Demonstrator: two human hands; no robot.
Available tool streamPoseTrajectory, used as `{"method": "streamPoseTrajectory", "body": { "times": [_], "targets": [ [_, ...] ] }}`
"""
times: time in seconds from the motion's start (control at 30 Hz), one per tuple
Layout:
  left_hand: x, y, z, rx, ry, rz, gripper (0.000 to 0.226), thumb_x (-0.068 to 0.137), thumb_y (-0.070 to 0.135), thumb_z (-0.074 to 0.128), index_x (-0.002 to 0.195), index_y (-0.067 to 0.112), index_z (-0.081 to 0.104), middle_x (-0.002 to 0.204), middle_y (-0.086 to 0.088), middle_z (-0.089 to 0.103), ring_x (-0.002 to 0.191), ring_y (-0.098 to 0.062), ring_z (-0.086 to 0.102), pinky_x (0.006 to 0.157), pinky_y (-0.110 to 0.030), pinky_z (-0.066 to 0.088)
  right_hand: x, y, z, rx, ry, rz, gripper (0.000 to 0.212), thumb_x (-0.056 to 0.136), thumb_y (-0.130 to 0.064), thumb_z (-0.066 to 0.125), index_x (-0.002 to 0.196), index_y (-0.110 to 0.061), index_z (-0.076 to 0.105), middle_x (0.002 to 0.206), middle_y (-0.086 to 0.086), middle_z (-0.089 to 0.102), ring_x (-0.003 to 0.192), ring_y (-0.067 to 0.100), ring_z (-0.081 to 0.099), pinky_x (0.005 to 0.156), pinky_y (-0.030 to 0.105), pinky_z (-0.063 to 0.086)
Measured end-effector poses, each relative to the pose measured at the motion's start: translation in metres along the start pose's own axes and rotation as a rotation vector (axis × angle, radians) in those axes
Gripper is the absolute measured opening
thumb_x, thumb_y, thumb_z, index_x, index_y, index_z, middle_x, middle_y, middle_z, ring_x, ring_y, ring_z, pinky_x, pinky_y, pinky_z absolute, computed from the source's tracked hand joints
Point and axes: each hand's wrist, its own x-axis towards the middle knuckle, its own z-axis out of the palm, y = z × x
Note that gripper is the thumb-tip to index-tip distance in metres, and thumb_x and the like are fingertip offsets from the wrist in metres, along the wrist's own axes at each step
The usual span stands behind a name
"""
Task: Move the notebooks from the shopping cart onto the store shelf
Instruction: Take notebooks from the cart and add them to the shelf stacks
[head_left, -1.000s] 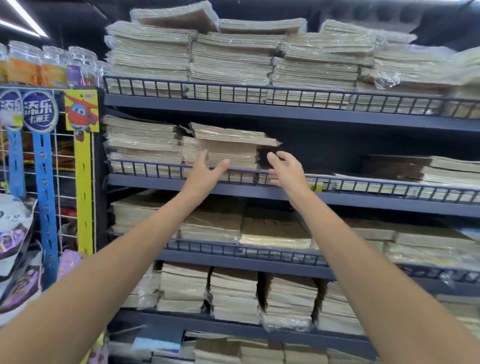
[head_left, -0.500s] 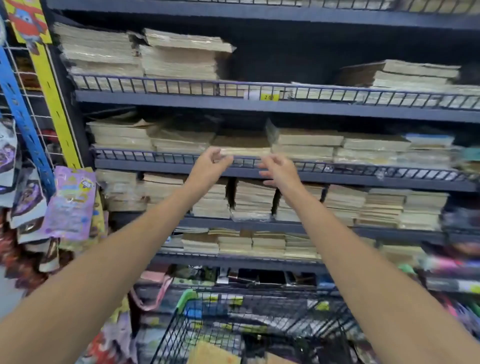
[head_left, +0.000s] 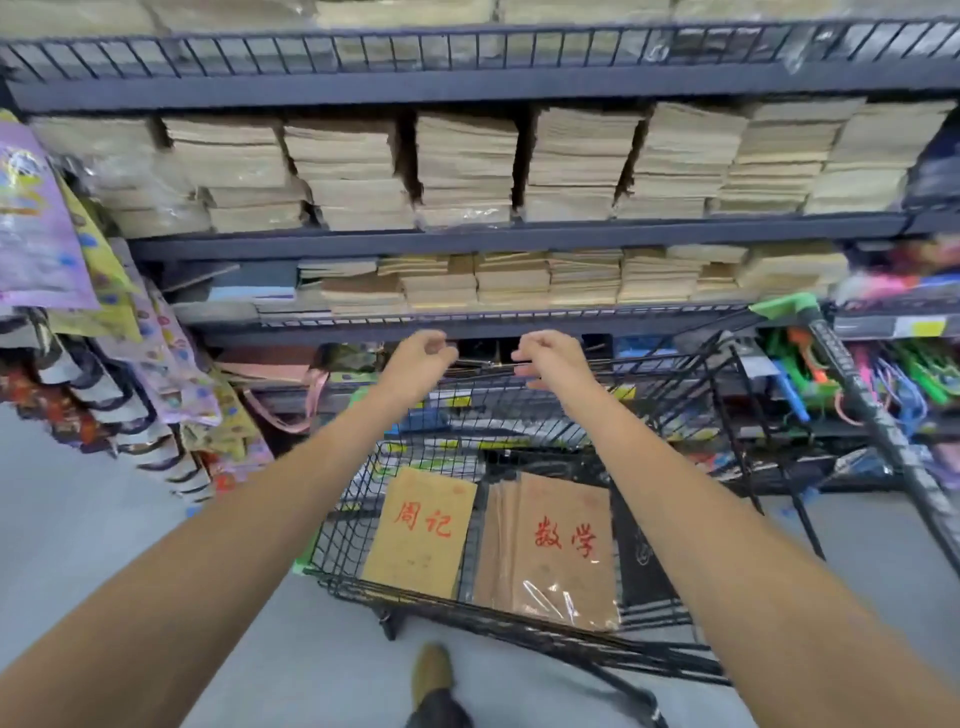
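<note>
The shelf (head_left: 519, 236) is beyond both hands and fills the top part of the view, with dark boards and wire rails at the front. Tan stacks (head_left: 467, 166) of notebooks stand in a row on the board high above the hands, close side by side. A lower row (head_left: 519, 280) lies on the board just beyond the fingertips.

The grey floor (head_left: 104, 545) is under the arms. The black wire cart (head_left: 337, 525) stands on it below and between the forearms, and its far wall reaches up to the hands. On the side of the left hand, many coloured packets (head_left: 36, 218) hang from a rack. On the side of the right hand, well apart from it, bright toys (head_left: 909, 384) hang; they are too blurred to name.

In the cart, nearer to the person than the hands, a tan notebook (head_left: 421, 535) with red characters lies flat below the left forearm. Just beside it, towards the right forearm, lies a brown pack (head_left: 550, 551) of notebooks in clear wrap, also with red characters. The two are side by side; whether they touch I cannot tell.

The left hand (head_left: 418, 358) and the right hand (head_left: 550, 358) are stretched forward, near to each other, over the far rim of the cart. The fingers of both are loosely curled and point down, and they hold nothing. Whether they touch the rim I cannot tell.

A brown shoe (head_left: 432, 670) shows on the floor between the elbows, near the bottom edge.
</note>
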Motion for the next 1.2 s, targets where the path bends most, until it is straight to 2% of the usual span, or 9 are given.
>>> {"method": "streamPoseTrajectory", "body": {
  "times": [0.1,0.27,0.37,0.47,0.53,0.67,0.8,0.97,1.2],
  "targets": [
    [0.001,-0.03,0.017,0.007,-0.051,-0.079,0.044,0.098,0.023,0.048,0.138,0.007,0.042,0.138,-0.007,0.048,0.117,-0.021,0.051,0.092,-0.028,0.039,0.007,0.037,0.007,0.003,0.018,0.1,0.017,0.098,-0.016,0.046,0.105,-0.01,0.06,0.114,0.013,0.065,0.073,0.014,0.059,0.063,0.026,0.048],
    [0.007,-0.094,0.037,0.014,-0.129,-0.243,0.041,0.098,0.02,0.047,0.136,0.007,0.043,0.134,-0.01,0.05,0.121,-0.024,0.05,0.095,-0.029,0.04,0.016,0.098,0.033,-0.047,-0.029,0.243,0.023,0.097,-0.013,0.043,0.11,-0.005,0.06,0.118,0.016,0.063,0.084,0.02,0.063,0.083,0.037,0.051],
    [0.01,-0.124,0.043,-0.004,-0.181,-0.326,0.04,0.099,0.015,0.044,0.137,0.003,0.041,0.127,-0.014,0.052,0.112,-0.02,0.054,0.073,-0.016,0.045,0.022,0.119,0.049,-0.053,-0.041,0.293,0.024,0.097,-0.009,0.042,0.111,-0.002,0.061,0.117,0.02,0.063,0.067,0.013,0.057,0.06,0.024,0.045],
    [0.022,-0.153,0.05,-0.001,-0.231,-0.417,0.041,0.097,0.009,0.044,0.137,0.002,0.039,0.119,-0.011,0.054,0.086,-0.016,0.056,0.059,-0.009,0.042,0.034,0.14,0.067,-0.026,-0.058,0.403,0.02,0.095,-0.004,0.045,0.103,0.002,0.062,0.112,0.022,0.062,0.077,0.019,0.057,0.071,0.029,0.05],
    [0.032,-0.177,0.055,0.025,-0.281,-0.447,0.045,0.096,0.014,0.047,0.139,0.004,0.038,0.112,-0.003,0.056,0.088,-0.014,0.055,0.069,-0.012,0.042,0.042,0.154,0.082,-0.05,-0.063,0.466,0.02,0.092,-0.003,0.046,0.101,0.003,0.062,0.109,0.019,0.062,0.093,0.025,0.058,0.093,0.042,0.047],
    [0.056,-0.232,0.059,0.117,-0.369,-0.577,0.053,0.096,0.022,0.051,0.144,0.007,0.033,0.145,-0.009,0.039,0.132,-0.025,0.04,0.104,-0.029,0.032,0.066,0.192,0.123,-0.121,-0.064,0.542,0.02,0.09,0.001,0.05,0.103,0.008,0.063,0.108,0.007,0.061,0.098,0.027,0.06,0.093,0.04,0.05],
    [0.058,-0.255,0.061,0.134,-0.365,-0.625,0.056,0.097,0.023,0.049,0.147,0.01,0.027,0.139,-0.005,0.042,0.113,-0.02,0.052,0.09,-0.026,0.041,0.066,0.211,0.133,-0.237,-0.122,0.541,0.018,0.092,-0.002,0.047,0.096,0.007,0.063,0.107,0.026,0.062,0.088,0.033,0.061,0.088,0.041,0.051],
    [0.085,-0.339,0.075,0.204,-0.431,-0.782,0.057,0.096,0.022,0.05,0.146,0.006,0.027,0.147,-0.013,0.037,0.123,-0.025,0.047,0.093,-0.03,0.039,0.092,0.287,0.183,-0.295,-0.214,0.732,0.016,0.09,-0.007,0.05,0.082,0.001,0.062,0.093,0.024,0.06,0.08,0.025,0.053,0.066,0.034,0.045],
    [0.099,-0.405,0.098,0.283,-0.403,-0.829,0.063,0.087,0.019,0.061,0.142,0.008,0.033,0.139,-0.014,0.039,0.126,-0.031,0.042,0.097,-0.036,0.041,0.104,0.366,0.225,-0.367,-0.204,0.908,0.054,0.095,-0.021,0.052,0.143,-0.006,0.034,0.143,0.014,0.04,0.124,0.03,0.048,0.094,0.034,0.047]
  ]
}}
